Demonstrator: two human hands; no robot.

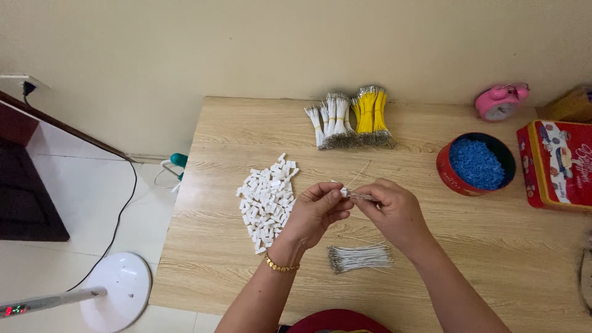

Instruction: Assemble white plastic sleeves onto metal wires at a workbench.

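Pale wood grain covers the worktop [493, 259], which stands against a cream wall with white floor tiles to its left. Above the middle of it the left hand [317, 213], a gold bracelet [280, 266] on its wrist, pinches a small white connector [341, 192] between thumb and fingertips, closed narrowly on it. The right hand [391, 209] meets it from the other side, its fingers closed on a thin white wire [359, 174] whose free end slants up and away toward the wall; the wire's near end sits right at the connector, though whether it is already inside cannot be told. Just left of the hands lies a heap of white connectors [266, 202], and below the hands, near the person's edge, a loose bundle of white wires [361, 258] lies flat. Farther back, near the wall, rest tied bundles of white wires [332, 120] and, touching them on the right, yellow wires [370, 114]. To the right stands a round red tin [445, 169] filled with blue beads [476, 163], beside a red rectangular tin [558, 163]. A pink alarm clock [501, 102] stands at the wall behind them. On the floor at the left are a white fan base [120, 290] and a black cable [120, 213].
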